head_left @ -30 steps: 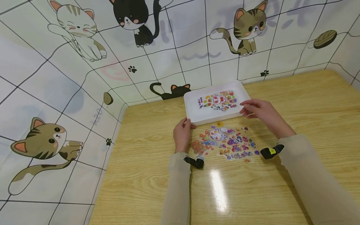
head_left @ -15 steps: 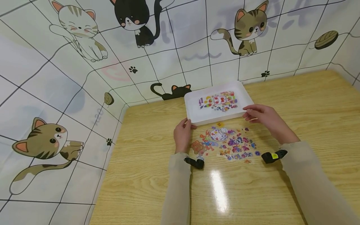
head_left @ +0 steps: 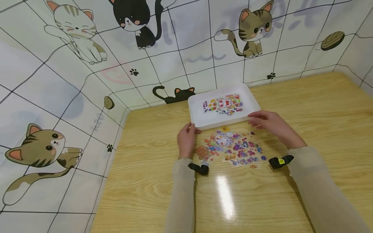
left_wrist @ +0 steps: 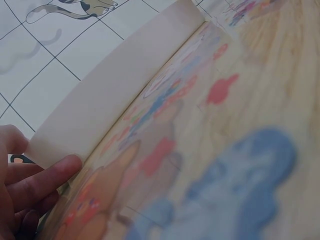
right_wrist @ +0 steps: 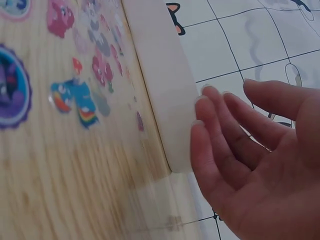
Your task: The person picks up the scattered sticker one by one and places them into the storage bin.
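Note:
A shallow white tray (head_left: 221, 123) stands near the wall, with a sheet of colourful stickers (head_left: 225, 103) lying in it. My left hand (head_left: 186, 139) holds its front left corner; in the left wrist view the thumb is at the upper edge and a finger (left_wrist: 65, 170) lies against the front wall. My right hand (head_left: 269, 124) is at the front right corner, fingers loosely bent and thumb apart, fingertips (right_wrist: 198, 127) right at the tray's side. Clear sticker sheets (head_left: 244, 147) with ponies, a bear and a white round-headed figure lie in front of the tray, between the wrists.
The wood-grain table (head_left: 145, 187) runs back to a wall (head_left: 198, 58) covered with cartoon cats, which also closes off the left side. A black camera strap (head_left: 199, 169) sits on the left wrist, another black camera (head_left: 279, 161) on the right.
My right hand has drawn back from over the tray's right rim to its front right corner. The left hand stays at its corner, and the tray keeps its place.

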A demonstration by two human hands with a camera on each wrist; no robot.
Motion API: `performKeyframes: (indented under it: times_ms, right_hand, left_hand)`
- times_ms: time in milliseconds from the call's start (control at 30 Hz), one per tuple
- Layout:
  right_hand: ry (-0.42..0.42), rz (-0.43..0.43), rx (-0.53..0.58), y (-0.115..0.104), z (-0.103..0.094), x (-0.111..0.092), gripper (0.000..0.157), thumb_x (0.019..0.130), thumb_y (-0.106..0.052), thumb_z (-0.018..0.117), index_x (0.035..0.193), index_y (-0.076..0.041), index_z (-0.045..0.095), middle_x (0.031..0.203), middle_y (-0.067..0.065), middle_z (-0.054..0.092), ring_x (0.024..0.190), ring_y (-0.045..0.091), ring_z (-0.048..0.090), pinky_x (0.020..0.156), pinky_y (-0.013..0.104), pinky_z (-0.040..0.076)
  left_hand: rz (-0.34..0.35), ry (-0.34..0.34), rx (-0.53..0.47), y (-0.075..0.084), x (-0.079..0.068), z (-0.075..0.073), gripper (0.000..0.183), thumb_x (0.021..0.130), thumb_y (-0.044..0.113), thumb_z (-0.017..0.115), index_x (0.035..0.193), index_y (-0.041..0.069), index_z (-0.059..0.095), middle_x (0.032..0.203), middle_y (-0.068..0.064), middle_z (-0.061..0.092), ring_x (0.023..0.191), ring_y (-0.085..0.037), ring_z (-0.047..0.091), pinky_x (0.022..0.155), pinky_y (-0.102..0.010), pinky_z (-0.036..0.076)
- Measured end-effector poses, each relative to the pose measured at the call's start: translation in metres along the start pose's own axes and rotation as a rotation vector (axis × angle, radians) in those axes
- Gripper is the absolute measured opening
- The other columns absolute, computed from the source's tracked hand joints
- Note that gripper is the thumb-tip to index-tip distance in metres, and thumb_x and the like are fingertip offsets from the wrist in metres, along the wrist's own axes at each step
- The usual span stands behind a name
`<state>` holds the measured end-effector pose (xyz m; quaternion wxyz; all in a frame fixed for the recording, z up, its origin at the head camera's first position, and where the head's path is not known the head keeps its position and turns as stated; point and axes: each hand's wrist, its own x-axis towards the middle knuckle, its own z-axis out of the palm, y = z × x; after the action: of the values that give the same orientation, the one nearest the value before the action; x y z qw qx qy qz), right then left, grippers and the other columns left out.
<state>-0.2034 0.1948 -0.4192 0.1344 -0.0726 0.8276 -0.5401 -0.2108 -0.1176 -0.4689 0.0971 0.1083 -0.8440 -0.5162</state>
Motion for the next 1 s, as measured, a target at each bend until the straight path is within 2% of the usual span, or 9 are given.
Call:
performKeyframes:
  times_ms: [200,433,800,1000]
  right_hand:
    - [-0.054,0.029,-0.172,0.006,-0.001,0.000,0.052,0.089,-0.041,0.050,0.129,-0.008,0.045,0.121,0.014,0.050,0.104,0.027,0.047,0.080,0.042,0.042]
    - [-0.104,-0.023,-0.379,0.006,0.004,0.002,0.049,0.089,-0.030,0.054,0.125,0.001,0.047,0.112,0.018,0.053,0.101,0.030,0.048,0.081,0.045,0.041]
    - [-0.139,-0.082,-0.531,0.003,0.010,0.000,0.051,0.082,-0.021,0.063,0.120,0.010,0.048,0.107,0.020,0.048,0.093,0.029,0.047,0.080,0.046,0.040]
    - [-0.153,-0.083,-0.612,0.003,0.012,-0.002,0.057,0.075,-0.026,0.071,0.121,0.002,0.050,0.110,0.021,0.042,0.094,0.030,0.045,0.077,0.045,0.040]
  left_hand:
    - [0.003,-0.013,-0.023,-0.001,0.000,-0.002,0.041,0.090,0.040,0.046,0.121,0.014,0.056,0.071,0.002,0.067,0.095,-0.007,0.056,0.093,-0.033,0.035]
    - [-0.025,-0.011,-0.011,-0.002,0.001,-0.003,0.043,0.090,0.041,0.045,0.123,0.014,0.055,0.071,0.004,0.067,0.094,-0.004,0.055,0.092,-0.030,0.034]
    - [-0.030,-0.024,-0.029,0.001,0.000,-0.002,0.043,0.090,0.041,0.046,0.123,0.014,0.055,0.072,0.003,0.067,0.096,-0.006,0.055,0.094,-0.031,0.034]
    - [-0.034,-0.027,-0.032,0.003,0.000,-0.003,0.043,0.090,0.040,0.046,0.123,0.014,0.055,0.072,0.002,0.067,0.096,-0.006,0.055,0.094,-0.032,0.033]
